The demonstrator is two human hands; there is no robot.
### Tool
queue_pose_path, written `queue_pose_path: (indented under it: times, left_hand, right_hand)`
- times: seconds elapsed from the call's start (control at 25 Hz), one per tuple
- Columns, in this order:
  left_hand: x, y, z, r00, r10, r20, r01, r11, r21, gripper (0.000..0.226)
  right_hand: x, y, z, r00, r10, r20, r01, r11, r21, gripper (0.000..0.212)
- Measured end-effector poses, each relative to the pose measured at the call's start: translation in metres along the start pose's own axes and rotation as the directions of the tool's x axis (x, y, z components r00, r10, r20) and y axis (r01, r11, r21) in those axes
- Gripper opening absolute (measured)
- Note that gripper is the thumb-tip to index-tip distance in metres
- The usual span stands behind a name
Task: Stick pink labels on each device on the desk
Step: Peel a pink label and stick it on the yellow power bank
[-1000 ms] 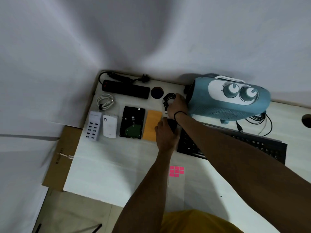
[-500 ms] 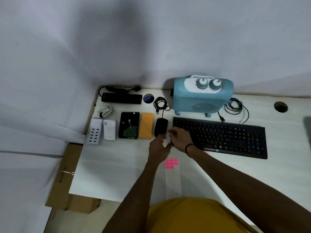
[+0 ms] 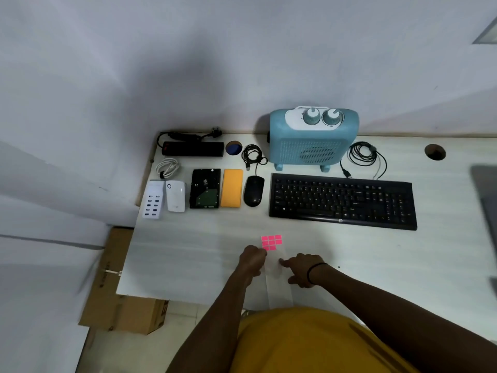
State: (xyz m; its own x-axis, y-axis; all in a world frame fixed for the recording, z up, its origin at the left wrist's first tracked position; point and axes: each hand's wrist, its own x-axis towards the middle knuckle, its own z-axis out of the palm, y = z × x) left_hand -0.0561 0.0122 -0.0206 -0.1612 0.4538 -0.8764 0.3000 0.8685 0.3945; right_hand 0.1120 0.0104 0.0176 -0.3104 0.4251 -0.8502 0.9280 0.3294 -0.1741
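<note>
A white backing strip lies on the white desk near its front edge, with several pink labels at its far end. My left hand is curled against the lower left corner of the pink labels; a pinch cannot be made out. My right hand rests its fingertips on the strip just below the labels. Behind them stand a black mouse, black keyboard, blue fan heater, orange power bank, hard drive, white plug adapter and white USB charger.
A black power strip and a coiled white cable lie at the back left. Black cables coil right of the heater. Two round cable holes pierce the desk. A cardboard box stands on the floor at left.
Both hands have pulled back from the mouse toward the desk's front edge and now sit at the label strip. The mouse lies uncovered.
</note>
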Motion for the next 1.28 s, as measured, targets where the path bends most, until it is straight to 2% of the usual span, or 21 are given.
queue_pose_path:
  times: [0.12,0.24,0.4,0.48,0.56,0.6,0.68,0.76,0.84,1.0,1.28]
  left_hand:
    - [0.002,0.0,0.001,0.999,-0.019,0.031,0.02,1.0,-0.012,0.039]
    - [0.006,0.002,0.004,0.999,-0.031,0.031,0.032,0.999,-0.022,0.051]
    - [0.006,0.002,0.014,0.996,0.062,-0.067,-0.051,0.987,0.154,0.031]
    - [0.003,0.0,0.021,0.981,0.15,-0.126,-0.126,0.976,0.178,0.03]
    - [-0.001,-0.002,0.024,0.97,0.176,-0.166,-0.166,0.984,0.071,0.029]
    - [-0.002,-0.003,0.024,0.973,0.159,-0.167,-0.165,0.986,-0.025,0.027]
    - [-0.006,-0.002,0.022,0.987,0.12,-0.112,-0.144,0.959,-0.243,0.022]
    - [-0.016,-0.001,0.018,0.993,0.114,0.006,-0.101,0.902,-0.42,0.019]
    - [-0.024,0.001,0.013,0.984,0.15,0.1,-0.08,0.86,-0.504,0.015]
    - [-0.04,0.012,0.004,0.949,0.255,0.184,-0.118,0.831,-0.544,0.016]
    - [-0.06,0.014,-0.003,0.867,0.474,0.156,-0.382,0.831,-0.405,0.018]
  right_hand:
    - [-0.002,0.001,0.001,1.0,0.012,0.019,-0.01,0.995,-0.098,0.072]
    - [-0.002,0.003,0.001,0.999,0.026,0.028,-0.023,0.994,-0.104,0.074]
    - [0.002,0.003,0.008,0.999,0.043,0.022,-0.042,0.998,-0.048,0.075]
    - [0.003,0.005,0.014,0.998,0.064,-0.001,-0.064,0.998,0.027,0.074]
    - [0.003,0.007,0.017,0.986,0.111,-0.128,-0.08,0.972,0.223,0.064]
    - [0.002,0.008,0.016,0.958,0.155,-0.242,-0.06,0.931,0.36,0.053]
    - [0.0,0.01,0.009,0.845,0.27,-0.462,0.041,0.828,0.559,0.031]
    - [-0.002,0.011,-0.001,0.743,0.329,-0.582,0.136,0.778,0.613,0.022]
    - [-0.005,0.009,-0.013,0.707,0.32,-0.631,0.195,0.769,0.609,0.023]
    - [-0.011,0.005,-0.023,0.671,0.276,-0.688,0.265,0.778,0.57,0.022]
    - [-0.025,0.003,-0.025,0.618,0.186,-0.764,0.351,0.804,0.48,0.016]
